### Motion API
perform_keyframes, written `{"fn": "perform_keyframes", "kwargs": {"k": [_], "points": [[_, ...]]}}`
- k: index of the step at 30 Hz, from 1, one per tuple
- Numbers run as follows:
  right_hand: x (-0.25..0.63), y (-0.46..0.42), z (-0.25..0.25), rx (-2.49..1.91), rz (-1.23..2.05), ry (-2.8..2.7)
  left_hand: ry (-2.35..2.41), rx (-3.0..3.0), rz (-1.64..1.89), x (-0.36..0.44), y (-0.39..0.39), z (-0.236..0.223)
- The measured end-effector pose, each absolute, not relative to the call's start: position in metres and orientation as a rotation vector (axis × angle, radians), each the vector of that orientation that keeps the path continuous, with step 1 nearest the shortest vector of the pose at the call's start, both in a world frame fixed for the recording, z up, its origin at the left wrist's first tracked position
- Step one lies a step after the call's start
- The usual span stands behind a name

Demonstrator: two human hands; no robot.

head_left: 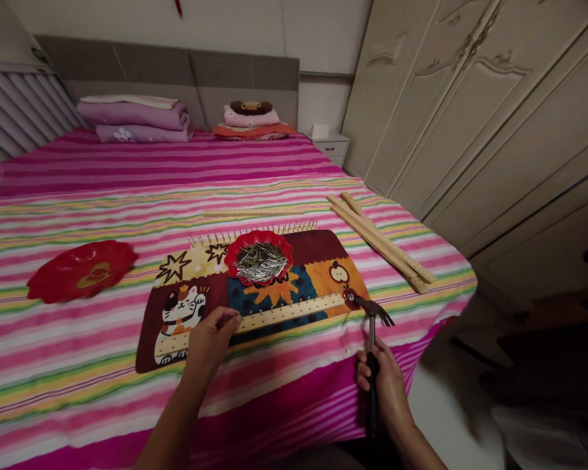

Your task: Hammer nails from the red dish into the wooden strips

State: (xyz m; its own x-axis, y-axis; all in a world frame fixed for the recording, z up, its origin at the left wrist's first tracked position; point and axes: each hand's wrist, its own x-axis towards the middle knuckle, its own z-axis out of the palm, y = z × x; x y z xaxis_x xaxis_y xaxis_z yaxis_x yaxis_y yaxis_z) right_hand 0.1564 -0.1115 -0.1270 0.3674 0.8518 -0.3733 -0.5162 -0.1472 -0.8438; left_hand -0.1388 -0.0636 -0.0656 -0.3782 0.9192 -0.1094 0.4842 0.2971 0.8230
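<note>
My right hand (385, 375) is wrapped around the black grip of a claw hammer (372, 326), its head at the right end of the mat. Fingers pinched together, my left hand (215, 333) rests on a wooden strip (289, 313) dotted with small holes; whatever the fingertips hold is too small to make out. Several nails stand up along the strip, right of that hand. Beneath it lies a patterned mat (149, 326) with a cat drawing. A red scalloped bowl (231, 256) full of loose nails (262, 262) sits on the mat's far part.
Behind the bowl, another strip (301, 227) bristles with upright nails. A bare wooden strip (255, 213) lies farther back, and several more strips (379, 241) are piled at the right. A red plate (81, 271) is at the left on the striped bedspread (78, 365). Wardrobes (445, 98) stand right.
</note>
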Motion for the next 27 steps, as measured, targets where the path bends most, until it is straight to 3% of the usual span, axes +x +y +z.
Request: {"fn": "perform_keyframes", "kwargs": {"k": [8,13,21,27], "points": [[0.149,-0.116,-0.120,-1.245,1.168,-0.364,2.043,1.364,0.891,-0.136,-0.066,-0.068],[0.139,-0.127,-0.083,-1.314,1.069,-0.520,2.028,1.462,0.895,-0.137,-0.067,-0.074],[0.106,-0.116,-0.030,-1.214,1.086,-1.662,2.039,1.504,0.988,-0.135,-0.070,-0.085],[0.071,-0.103,-0.023,-1.062,1.017,-1.975,2.049,1.557,0.982,-0.133,-0.069,-0.089]]}}
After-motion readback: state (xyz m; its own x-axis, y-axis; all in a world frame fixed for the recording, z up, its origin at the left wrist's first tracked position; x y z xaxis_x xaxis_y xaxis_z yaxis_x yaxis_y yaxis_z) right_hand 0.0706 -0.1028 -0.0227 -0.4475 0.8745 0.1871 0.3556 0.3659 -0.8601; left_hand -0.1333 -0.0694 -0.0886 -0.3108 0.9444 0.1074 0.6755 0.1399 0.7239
